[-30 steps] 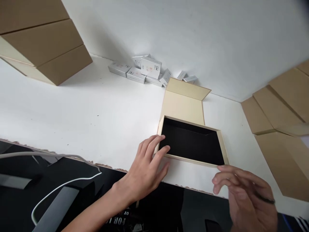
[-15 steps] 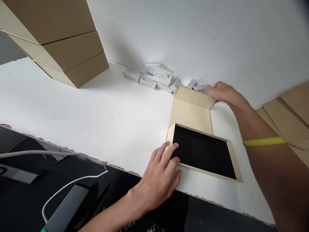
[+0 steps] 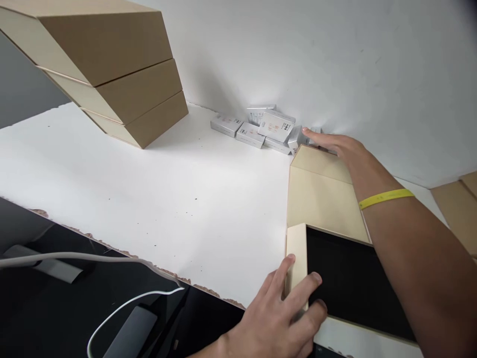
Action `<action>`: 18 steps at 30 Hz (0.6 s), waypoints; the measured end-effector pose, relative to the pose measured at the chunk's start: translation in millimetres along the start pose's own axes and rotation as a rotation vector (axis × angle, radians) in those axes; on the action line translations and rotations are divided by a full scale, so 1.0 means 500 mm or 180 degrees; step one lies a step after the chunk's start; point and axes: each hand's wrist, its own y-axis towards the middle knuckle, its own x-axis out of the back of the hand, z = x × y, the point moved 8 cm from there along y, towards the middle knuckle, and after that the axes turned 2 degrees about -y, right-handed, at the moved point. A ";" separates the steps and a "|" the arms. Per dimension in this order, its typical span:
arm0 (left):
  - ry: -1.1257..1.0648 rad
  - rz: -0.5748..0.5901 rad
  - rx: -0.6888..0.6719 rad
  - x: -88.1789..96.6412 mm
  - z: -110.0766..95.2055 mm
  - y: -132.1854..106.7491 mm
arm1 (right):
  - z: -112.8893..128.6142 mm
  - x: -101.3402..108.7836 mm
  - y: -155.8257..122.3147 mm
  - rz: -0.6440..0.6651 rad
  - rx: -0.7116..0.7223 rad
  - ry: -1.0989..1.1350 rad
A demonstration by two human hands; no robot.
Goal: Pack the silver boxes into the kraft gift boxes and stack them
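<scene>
An open beige gift box (image 3: 297,256) with a black inside lies on the white table at the lower right, its lid flap (image 3: 320,199) folded back flat behind it. My left hand (image 3: 283,313) rests on the box's near left corner, fingers spread over the rim, holding nothing. My right hand (image 3: 333,144), with a yellow band on the wrist, reaches past the flap to a heap of small white cartons (image 3: 266,128) against the wall. Its fingers lie on the nearest cartons; whether they grip one is hidden.
Three stacked brown flat boxes (image 3: 122,84) stand at the back left. More brown flat pieces (image 3: 456,204) lie at the right edge. Below the table's ragged front edge (image 3: 122,253), a white cable (image 3: 122,306) runs over dark equipment. A white wall rises behind.
My right hand went from the box's near right corner out to the small white cartons. The view shifted left, so the box now sits lower right. My left hand stayed on the box corner.
</scene>
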 end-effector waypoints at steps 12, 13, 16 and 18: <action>0.0002 0.0192 0.0163 -0.008 0.000 -0.013 | 0.085 -0.036 -0.007 -0.0404 -0.0186 -0.0342; 0.0006 0.0200 0.0181 -0.005 0.000 -0.011 | 0.082 -0.032 -0.004 -0.0493 -0.0179 -0.0281; 0.0061 0.0192 0.0205 0.004 -0.005 -0.004 | 0.062 -0.020 0.001 -0.0666 -0.0166 -0.0102; 0.0153 0.0148 0.0213 0.005 -0.008 -0.002 | 0.043 -0.015 0.003 -0.0645 -0.0213 -0.0020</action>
